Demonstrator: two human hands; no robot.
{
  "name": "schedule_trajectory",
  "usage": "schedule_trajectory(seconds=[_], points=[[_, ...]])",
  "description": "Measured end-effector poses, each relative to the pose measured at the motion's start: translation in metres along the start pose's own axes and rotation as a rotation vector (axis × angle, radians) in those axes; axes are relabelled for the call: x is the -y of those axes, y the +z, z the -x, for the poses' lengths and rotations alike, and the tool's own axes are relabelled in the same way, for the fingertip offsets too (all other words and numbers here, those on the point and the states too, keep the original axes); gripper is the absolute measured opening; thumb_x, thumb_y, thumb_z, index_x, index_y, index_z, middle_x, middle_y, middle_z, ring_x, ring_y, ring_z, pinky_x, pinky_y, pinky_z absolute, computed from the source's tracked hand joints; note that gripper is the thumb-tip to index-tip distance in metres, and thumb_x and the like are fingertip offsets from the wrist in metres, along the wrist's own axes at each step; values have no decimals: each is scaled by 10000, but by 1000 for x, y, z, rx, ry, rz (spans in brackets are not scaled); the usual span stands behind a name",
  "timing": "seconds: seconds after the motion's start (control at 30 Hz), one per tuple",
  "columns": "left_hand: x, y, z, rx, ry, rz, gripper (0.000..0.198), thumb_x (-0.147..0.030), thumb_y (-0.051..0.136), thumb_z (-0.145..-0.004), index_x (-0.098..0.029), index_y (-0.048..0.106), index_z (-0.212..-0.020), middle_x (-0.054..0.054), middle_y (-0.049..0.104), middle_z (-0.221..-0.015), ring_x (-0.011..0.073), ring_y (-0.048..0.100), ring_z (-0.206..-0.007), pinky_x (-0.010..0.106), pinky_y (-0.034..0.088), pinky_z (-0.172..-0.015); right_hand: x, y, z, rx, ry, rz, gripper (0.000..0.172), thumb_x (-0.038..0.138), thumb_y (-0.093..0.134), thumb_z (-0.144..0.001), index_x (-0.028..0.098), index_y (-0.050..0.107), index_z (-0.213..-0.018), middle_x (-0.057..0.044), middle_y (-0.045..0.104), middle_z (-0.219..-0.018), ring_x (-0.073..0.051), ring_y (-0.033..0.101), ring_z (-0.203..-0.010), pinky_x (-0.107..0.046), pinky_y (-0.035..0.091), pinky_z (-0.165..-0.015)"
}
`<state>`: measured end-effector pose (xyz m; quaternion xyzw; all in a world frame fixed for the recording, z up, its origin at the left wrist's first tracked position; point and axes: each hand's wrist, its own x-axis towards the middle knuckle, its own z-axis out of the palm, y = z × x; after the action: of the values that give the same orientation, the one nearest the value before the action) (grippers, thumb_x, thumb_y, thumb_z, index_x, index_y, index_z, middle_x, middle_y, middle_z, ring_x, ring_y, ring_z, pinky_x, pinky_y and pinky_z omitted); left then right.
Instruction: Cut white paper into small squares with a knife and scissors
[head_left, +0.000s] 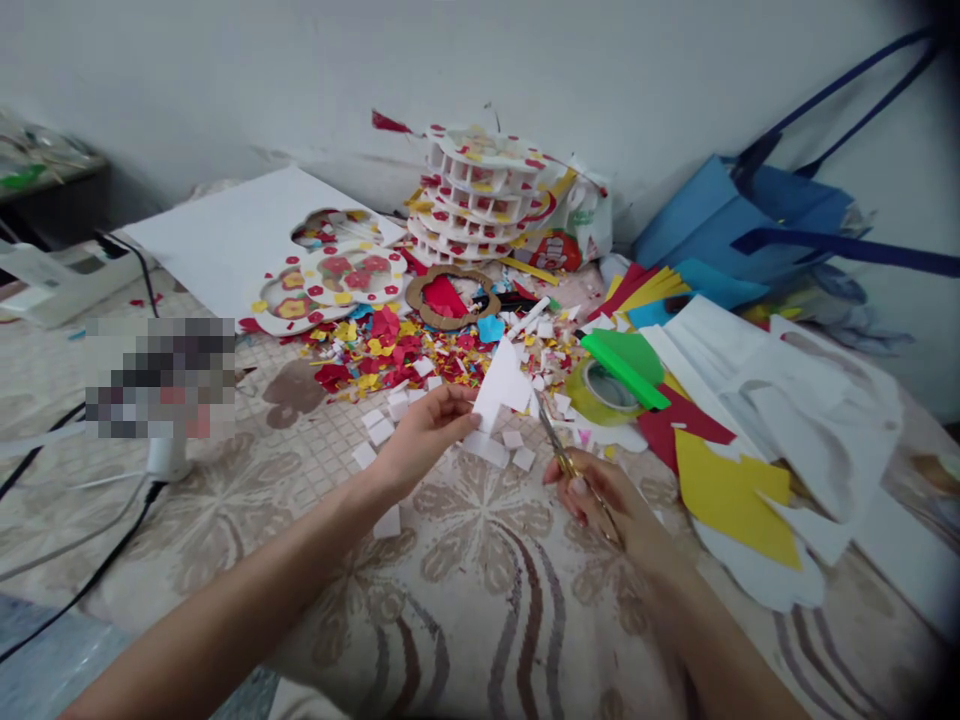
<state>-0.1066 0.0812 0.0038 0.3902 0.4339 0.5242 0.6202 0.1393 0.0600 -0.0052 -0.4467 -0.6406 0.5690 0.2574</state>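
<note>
My left hand (431,432) pinches a piece of white paper (504,385) by its lower left edge, above the patterned tablecloth (480,540). To the right, my right hand (600,495) is closed around the gold handles of a pair of scissors (559,445). The scissors point up and left, their blade tips near the paper's right edge. Small white squares (381,430) lie around and under my left hand. Behind the paper is a heap of red, yellow and white scraps (397,350).
A tiered white paper model (480,195) stands at the back beside flower-shaped panels (356,272). Clear tape (611,385), a green cutter (626,370) and coloured sheets (731,490) lie right. A blue bag (705,215) leans on the wall. Cables (90,585) cross the left.
</note>
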Motion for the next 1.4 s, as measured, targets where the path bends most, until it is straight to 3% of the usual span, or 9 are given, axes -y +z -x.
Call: schedule_trajectory(seconds=[0.17,0.33,0.43,0.53,0.67,1.1,1.4], points=[[-2,-5,-3,-26,3,-32,132,-201,714,-749,-148,664,-859,5,641,-740,80,557,-628,168,413,-581,11,-11,8,123,67,42,501,691,518,-822,194,562,-866,47,390,-601,-99,317,-504,-251,244,-466],[-1,-6,-4,-91,-22,54,248,-206,747,-696,-180,589,-885,-24,604,-725,109,597,-590,205,463,-544,10,-17,13,-11,13,36,519,711,510,-805,199,568,-866,33,411,-560,-120,328,-488,-270,241,-463],[0,-6,-4,-95,-13,21,235,-198,748,-683,-185,543,-797,-41,576,-708,90,573,-559,187,438,-515,9,-12,12,112,42,81,511,705,491,-819,199,555,-834,40,403,-552,-111,304,-476,-266,224,-461],[-2,-6,-2,-37,2,-73,149,-201,715,-721,-169,581,-776,-25,581,-692,75,546,-565,169,409,-522,11,-3,9,199,55,224,482,669,505,-835,193,528,-757,40,410,-577,-104,306,-504,-254,216,-474],[-6,-6,1,80,-7,-123,135,-195,704,-738,-160,640,-851,-3,596,-732,83,542,-624,175,425,-575,12,2,5,193,31,347,465,629,521,-844,190,509,-694,36,445,-565,-106,335,-520,-246,227,-482],[-6,-7,2,211,31,-179,213,-164,719,-733,-158,654,-936,48,624,-911,122,578,-751,217,452,-669,12,4,6,191,71,276,426,594,523,-858,198,511,-701,37,440,-571,-97,343,-482,-229,229,-432],[-5,-11,0,278,106,-388,230,-206,657,-777,-147,599,-991,32,601,-868,124,559,-766,246,453,-686,11,4,5,236,95,283,445,594,451,-898,193,481,-707,63,369,-532,-82,308,-447,-222,236,-435]])
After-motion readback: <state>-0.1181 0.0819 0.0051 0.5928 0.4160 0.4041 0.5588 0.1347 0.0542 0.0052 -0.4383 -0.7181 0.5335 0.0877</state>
